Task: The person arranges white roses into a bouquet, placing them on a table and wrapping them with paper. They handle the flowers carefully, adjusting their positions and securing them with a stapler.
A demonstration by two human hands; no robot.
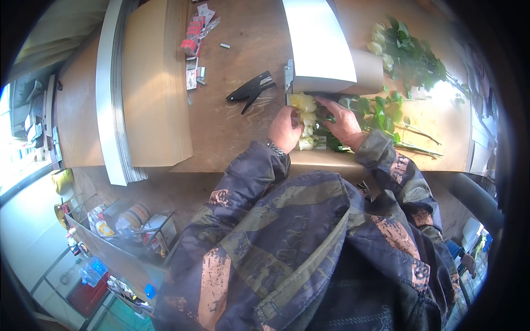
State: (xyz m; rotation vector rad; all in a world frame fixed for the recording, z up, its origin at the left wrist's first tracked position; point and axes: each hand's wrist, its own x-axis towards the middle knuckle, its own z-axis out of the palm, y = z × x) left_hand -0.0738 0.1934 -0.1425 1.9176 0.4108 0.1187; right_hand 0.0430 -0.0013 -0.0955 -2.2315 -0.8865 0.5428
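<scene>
Pale yellow roses [307, 118] lie in a row on the workbench, blooms to the left and leafy stems [379, 113] running right. My left hand [285, 130] curls against the left side of the blooms, fingertips touching petals. Behind the flower heads, my right hand [344, 124] reaches over the stems, its index finger beside the uppermost bloom and its thumb lower down among the leaves. Whether either hand grips a flower is hidden. Brown cardboard [327, 158] shows below the blooms. Just above the roses is a white sheet [323, 39] with a metal fitting [289, 74] at its left edge.
A black plier stapler [252, 90] rests left of my hands. Staple boxes [192, 35] and loose staple strips [201, 73] lie beyond it. Stacked cardboard sheets [155, 82] fill the bench's left. More roses [414, 51] lie at upper right. A metal-framed rack [124, 236] stands lower left.
</scene>
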